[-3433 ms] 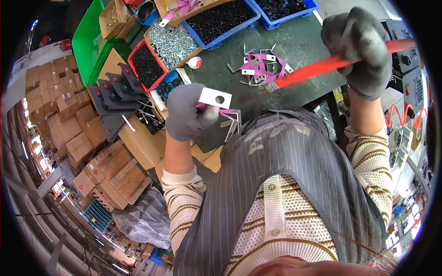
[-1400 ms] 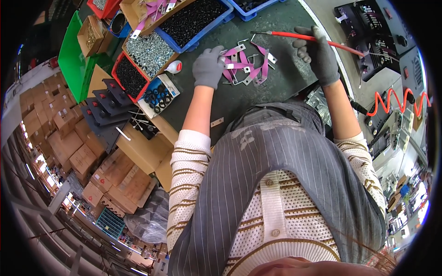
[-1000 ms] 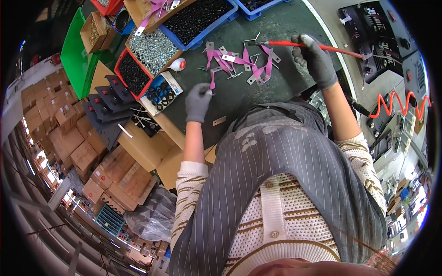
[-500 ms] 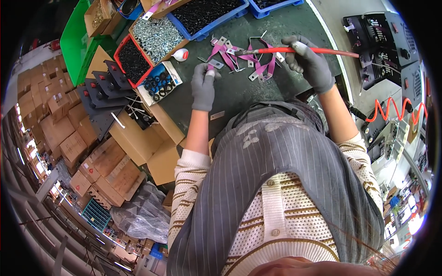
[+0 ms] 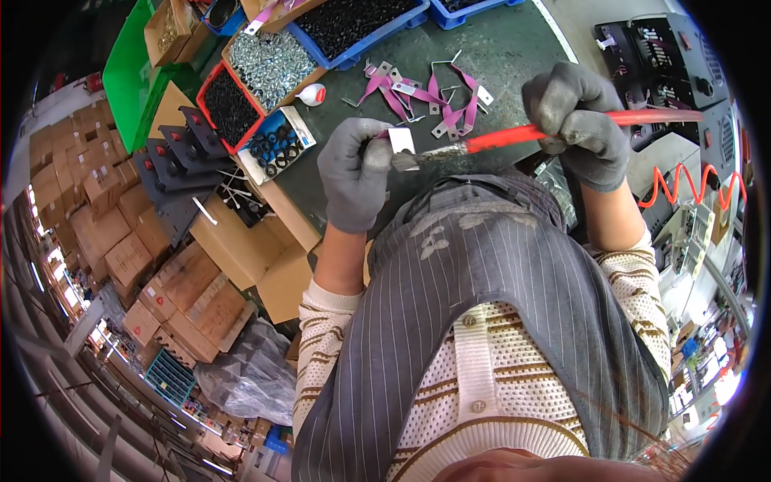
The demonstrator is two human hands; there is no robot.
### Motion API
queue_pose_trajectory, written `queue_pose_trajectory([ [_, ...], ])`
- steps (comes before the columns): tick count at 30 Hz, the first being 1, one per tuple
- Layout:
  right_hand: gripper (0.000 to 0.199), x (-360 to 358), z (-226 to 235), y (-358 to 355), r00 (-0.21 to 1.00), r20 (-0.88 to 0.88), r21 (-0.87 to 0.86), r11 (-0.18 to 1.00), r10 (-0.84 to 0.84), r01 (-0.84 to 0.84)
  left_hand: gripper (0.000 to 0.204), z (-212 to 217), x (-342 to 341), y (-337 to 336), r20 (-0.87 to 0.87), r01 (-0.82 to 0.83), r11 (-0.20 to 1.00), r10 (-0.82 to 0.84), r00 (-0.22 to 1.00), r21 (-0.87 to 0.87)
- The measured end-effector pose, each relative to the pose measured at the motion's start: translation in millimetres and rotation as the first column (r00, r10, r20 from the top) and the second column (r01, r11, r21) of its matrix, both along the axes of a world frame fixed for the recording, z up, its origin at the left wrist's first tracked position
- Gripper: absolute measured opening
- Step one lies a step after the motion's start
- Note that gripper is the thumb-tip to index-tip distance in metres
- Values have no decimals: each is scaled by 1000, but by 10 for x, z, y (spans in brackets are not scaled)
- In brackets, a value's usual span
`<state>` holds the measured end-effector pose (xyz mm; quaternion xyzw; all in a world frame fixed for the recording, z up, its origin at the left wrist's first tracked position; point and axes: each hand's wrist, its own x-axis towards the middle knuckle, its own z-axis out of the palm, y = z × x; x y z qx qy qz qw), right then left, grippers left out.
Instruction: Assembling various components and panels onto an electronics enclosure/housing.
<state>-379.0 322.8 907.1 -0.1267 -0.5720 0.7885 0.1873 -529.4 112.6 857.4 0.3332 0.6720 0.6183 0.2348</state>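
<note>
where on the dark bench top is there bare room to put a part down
Bare mat lies between the pink-sleeved tabs and the bench's right edge, below the blue bins. Crowded: the tab pile, and the trays at left.

Two gloved hands: left [image 5: 353, 181], right [image 5: 577, 120]. One red tool [image 5: 554, 128]. One plate [image 5: 401, 142] held. Roughly seven pink-strapped brackets [image 5: 426, 92] on bench, overlapping, hard to count. One green crate [image 5: 132, 64].

A dark green workbench [image 5: 514, 56] stands above stacked cardboard boxes [image 5: 120, 257] on the floor, with a shelf rack [image 5: 699, 241] at right.
</note>
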Motion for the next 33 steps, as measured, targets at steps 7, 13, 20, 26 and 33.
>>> queue_pose_trajectory([
  [7, 22, 39, 92, 141, 998, -43, 91, 995, 34, -30, 9, -11, -8, 48, -123, -14, 1000, 10, 992, -28],
  [13, 19, 18, 47, 127, 993, 105, 73, 995, 62, -70, 7, -88, -55, 22, -96, -39, 999, 36, 995, -33],
  [20, 18, -27, -263, 166, 909, 324, -18, 959, -262, 283, 39, -910, -475, 51, -296, -272, 890, 166, 941, -366],
  [26, 18, -6, -536, 164, 904, 373, -75, 965, -208, 253, 45, -1296, -511, 159, -362, -265, 634, -26, 932, -727],
  [33, 18, 18, -622, 211, 872, 394, -87, 933, -290, 349, 28, -1360, -646, -144, -267, -204, 705, 21, 963, -680],
])
